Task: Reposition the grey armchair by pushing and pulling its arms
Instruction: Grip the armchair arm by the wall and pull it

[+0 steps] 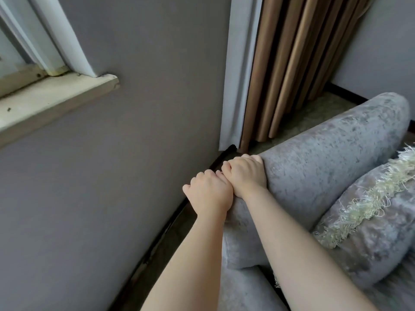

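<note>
Along the top of the arm (325, 153) of the grey armchair (247, 292), both hands are clamped side by side and touching. The left hand (208, 191) is nearer the person, the right hand (244, 176) just beyond it at 1 o'clock. Each grip curls over the arm's outer edge, toward the wall (112, 176) at 9 o'clock. The arm's long axis runs from 7 to 2 o'clock, and the fringed cushion (370, 221) lies at 4 o'clock. A pull toward 4 o'clock would likely draw the chair off the wall.

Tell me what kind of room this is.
Likely a living room or bedroom in a home: an upholstered grey armchair with a fringed cushion, floor-length brown curtains and a window sill.
</note>
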The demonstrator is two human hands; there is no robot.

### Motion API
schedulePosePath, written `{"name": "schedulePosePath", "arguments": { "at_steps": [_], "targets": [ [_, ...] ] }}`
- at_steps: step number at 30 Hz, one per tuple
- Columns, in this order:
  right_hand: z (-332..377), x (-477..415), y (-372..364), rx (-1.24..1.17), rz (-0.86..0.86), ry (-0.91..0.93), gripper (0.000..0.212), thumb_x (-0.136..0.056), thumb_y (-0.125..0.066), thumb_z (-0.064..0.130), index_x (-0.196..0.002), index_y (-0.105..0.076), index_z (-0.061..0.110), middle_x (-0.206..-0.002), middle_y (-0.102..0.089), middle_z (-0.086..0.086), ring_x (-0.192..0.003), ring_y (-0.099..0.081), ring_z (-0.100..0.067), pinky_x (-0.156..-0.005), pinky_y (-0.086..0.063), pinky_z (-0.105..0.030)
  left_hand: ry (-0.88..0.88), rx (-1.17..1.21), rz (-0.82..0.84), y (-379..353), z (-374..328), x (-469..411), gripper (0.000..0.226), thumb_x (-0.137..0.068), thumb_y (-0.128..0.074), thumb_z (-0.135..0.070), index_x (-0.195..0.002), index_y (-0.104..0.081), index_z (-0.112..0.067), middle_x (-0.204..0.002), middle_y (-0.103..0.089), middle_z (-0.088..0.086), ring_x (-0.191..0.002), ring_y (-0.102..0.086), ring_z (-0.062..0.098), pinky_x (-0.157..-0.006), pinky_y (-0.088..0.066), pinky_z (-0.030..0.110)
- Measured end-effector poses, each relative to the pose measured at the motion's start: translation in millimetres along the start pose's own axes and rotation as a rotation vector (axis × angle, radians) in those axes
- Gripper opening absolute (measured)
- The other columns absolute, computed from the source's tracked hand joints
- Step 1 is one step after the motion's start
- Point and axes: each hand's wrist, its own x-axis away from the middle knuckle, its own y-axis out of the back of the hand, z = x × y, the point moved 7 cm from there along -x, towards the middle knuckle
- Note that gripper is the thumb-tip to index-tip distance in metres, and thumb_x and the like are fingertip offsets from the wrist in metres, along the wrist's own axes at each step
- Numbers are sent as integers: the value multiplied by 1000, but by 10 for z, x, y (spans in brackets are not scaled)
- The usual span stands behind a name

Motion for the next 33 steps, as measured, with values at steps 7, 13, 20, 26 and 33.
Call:
{"name": "schedulePosePath", "arguments": {
  "at_steps": [7, 13, 20, 26, 33],
  "targets": [
    [-43, -103, -39, -81, -87, -19, 30, -90, -41, 31, -78, -67, 20, -87, -65, 5, -92, -53, -17, -92, -27, -29, 8, -35, 28, -112, -11, -96, 31, -91, -31, -31, -72, -49, -17, -83, -62, 0, -79, -54, 25, -80, -38, 41],
    [-48, -117, -76, -24, -23, -19, 43, -92, -33, 36, -79, -70, 20, -86, -66, 5, -93, -53, -16, -96, -24, -29, -11, -51, 95, -147, -33, -114, 30, -93, -24, -32, -73, -41, -19, -87, -61, 1, -72, -47, 23, -68, -33, 36],
    [8, -120, -58, 46, 115, 0, 50, -94, -27, 44, -99, -70, 20, -104, -64, -3, -104, -50, -22, -92, -28, -35, 32, -35, 116, -102, -15, -91, 35, -94, -24, -34, -74, -48, -17, -90, -61, 5, -85, -56, 29, -79, -38, 39],
    [37, -9, 5, 74, 165, 36, 50, -97, -20, 37, -116, -62, 18, -120, -59, -6, -114, -46, -24, -94, -28, -35, 7, -1, 137, -30, -7, -31, 38, -93, -23, -34, -75, -50, -14, -89, -63, 7, -84, -56, 29, -83, -38, 39],
    [116, 193, 0, 107, 195, 103, 50, -99, -17, 40, -123, -57, 24, -125, -55, -5, -119, -44, -25, -95, -27, -36, -7, -25, 75, 109, 53, 169, 37, -92, -23, -30, -62, -41, -18, -73, -52, 2, -75, -49, 27, -77, -29, 37]
  ]
}}
